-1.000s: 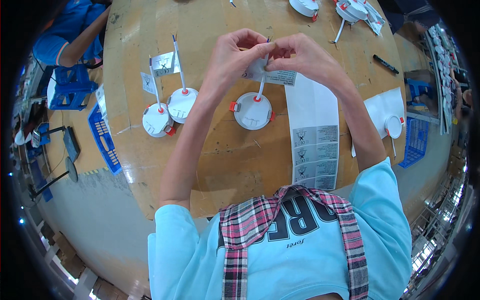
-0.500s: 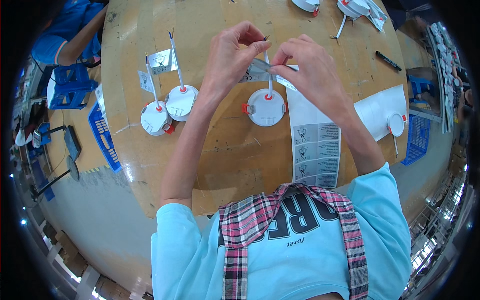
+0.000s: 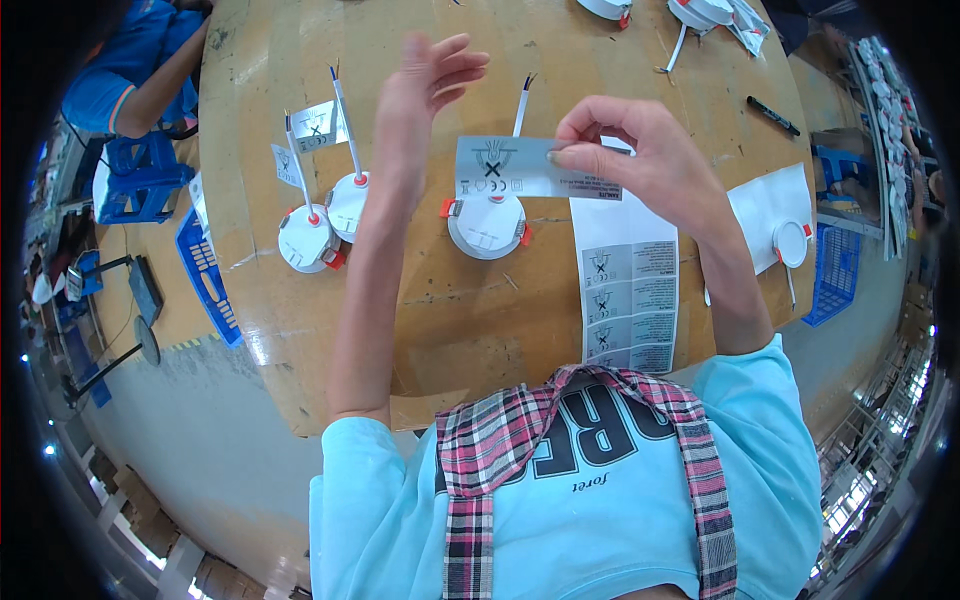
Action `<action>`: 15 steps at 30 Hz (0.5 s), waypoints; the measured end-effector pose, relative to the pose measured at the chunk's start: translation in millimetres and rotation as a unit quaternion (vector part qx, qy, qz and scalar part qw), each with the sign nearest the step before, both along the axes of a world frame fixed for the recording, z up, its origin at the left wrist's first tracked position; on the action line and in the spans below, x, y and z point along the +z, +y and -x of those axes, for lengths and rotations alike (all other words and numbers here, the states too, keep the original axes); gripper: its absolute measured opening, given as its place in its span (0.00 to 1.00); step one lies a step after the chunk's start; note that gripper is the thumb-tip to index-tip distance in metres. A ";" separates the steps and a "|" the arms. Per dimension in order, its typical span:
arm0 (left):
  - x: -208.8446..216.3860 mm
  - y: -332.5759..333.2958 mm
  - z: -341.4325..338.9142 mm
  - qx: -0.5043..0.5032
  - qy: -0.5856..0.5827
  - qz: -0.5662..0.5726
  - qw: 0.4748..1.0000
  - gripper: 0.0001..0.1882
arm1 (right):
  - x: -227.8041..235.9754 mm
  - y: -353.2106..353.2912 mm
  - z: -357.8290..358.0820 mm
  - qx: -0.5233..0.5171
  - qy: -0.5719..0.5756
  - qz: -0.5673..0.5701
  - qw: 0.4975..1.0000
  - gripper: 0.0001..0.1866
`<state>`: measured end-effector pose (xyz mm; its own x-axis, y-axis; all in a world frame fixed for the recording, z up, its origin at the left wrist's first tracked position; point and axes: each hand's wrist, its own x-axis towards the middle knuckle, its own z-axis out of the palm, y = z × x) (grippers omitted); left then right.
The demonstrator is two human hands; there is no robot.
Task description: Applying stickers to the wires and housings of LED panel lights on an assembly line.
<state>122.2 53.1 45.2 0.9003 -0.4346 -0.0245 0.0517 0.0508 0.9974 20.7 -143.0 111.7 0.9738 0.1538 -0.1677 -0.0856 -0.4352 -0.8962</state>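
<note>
A grey label sticker (image 3: 535, 168) is in the upper middle of the frame, held flat above the wooden table (image 3: 440, 320). The right hand (image 3: 640, 160) pinches its right end between thumb and fingers. The left hand (image 3: 420, 90), just left of the sticker, is open with the fingers spread and holds nothing. Under the sticker a round white lamp (image 3: 487, 224) with red clips lies on the table, its white wire (image 3: 520, 105) pointing up. To the right lies a strip of label sheet (image 3: 628, 300). At the left are two more white lamps (image 3: 325, 225) with small labels on their wires.
</note>
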 end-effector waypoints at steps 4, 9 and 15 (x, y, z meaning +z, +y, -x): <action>14.2 19.0 24.7 -0.026 0.150 0.077 0.985 0.48 | -17.1 1.8 -4.7 -0.028 0.028 -0.041 0.998 0.09; 17.2 16.4 45.0 -0.051 0.118 -0.034 0.991 0.25 | -29.1 7.2 -5.3 -0.059 0.008 -0.082 0.995 0.13; 1.9 13.8 44.9 -0.009 0.109 -0.058 0.992 0.13 | -42.5 9.6 -3.8 -0.077 0.013 -0.081 0.994 0.16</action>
